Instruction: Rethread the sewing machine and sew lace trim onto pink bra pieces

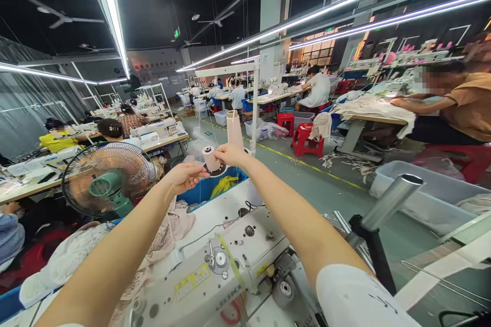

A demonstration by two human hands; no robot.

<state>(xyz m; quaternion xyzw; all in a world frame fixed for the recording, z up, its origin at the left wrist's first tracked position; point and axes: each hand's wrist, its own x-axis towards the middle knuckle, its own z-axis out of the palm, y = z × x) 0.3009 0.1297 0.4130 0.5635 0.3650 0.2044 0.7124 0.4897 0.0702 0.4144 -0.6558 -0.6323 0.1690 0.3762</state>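
Observation:
A small pale pink thread spool (209, 158) stands upright on a dark round spool plate (217, 171) above the sewing machine. My right hand (233, 157) reaches to the spool's right side, with thumb and forefinger closed against it. At the left edge of the plate, my left hand (186, 176) has its thumb and forefinger pinched together; what lies between them is too small to tell. A tall cone of pale thread (234, 130) rises just behind my right hand. Below both arms lies the white sewing machine (215, 271).
A caged fan (109, 179) stands at the left, near pale lace fabric (169, 235). Behind the machine is a blue bin (199, 194) with yellow material. Red stools (308, 140) and a clear plastic tub (422, 194) are at the right. Other people sit at sewing tables around.

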